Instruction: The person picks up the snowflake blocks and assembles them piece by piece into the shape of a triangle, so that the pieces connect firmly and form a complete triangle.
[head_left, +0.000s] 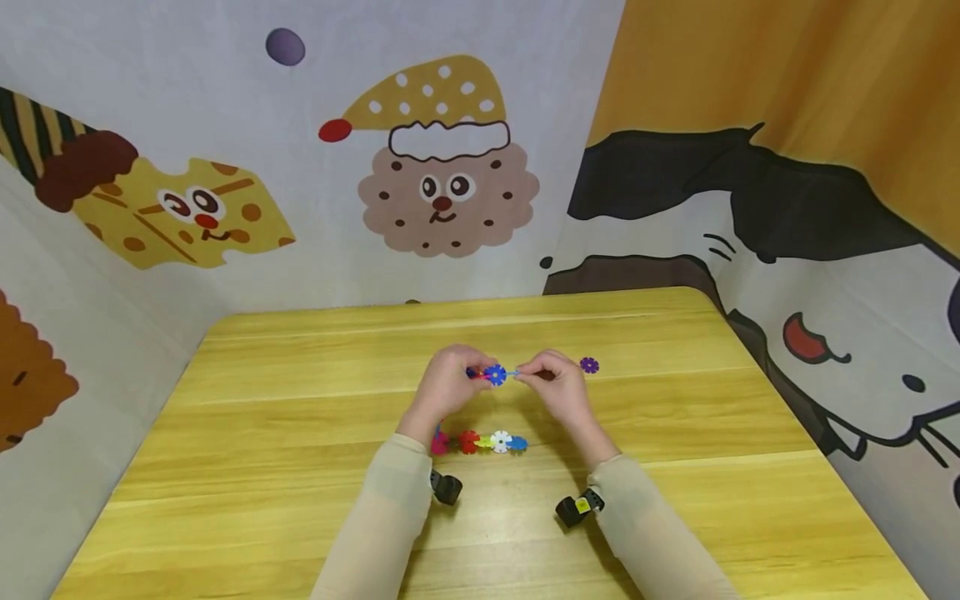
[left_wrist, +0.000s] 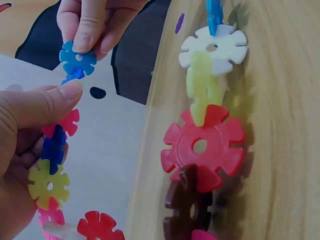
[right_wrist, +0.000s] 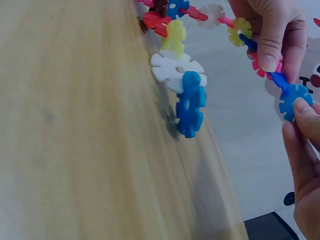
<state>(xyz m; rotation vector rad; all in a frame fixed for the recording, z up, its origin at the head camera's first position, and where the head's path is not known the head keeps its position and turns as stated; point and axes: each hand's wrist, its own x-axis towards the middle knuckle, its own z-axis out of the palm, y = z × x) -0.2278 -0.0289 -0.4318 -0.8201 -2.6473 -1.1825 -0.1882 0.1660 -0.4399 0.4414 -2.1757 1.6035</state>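
head | both hands pinch snowflake chain (head_left: 494,374) - no writing legible

A lone purple flower disc (head_left: 589,365) lies flat on the wooden counter (head_left: 300,467), right of centre; cartoon backdrops ring the far and side edges: a biscuit face in a spotted cap (head_left: 447,187) far, a yellow curtain (head_left: 787,75) far right.

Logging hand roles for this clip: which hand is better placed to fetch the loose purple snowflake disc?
Right, probably. The right hand is beside the purple disc and pinches only the light blue end disc. The left hand is farther off and grips the chain.
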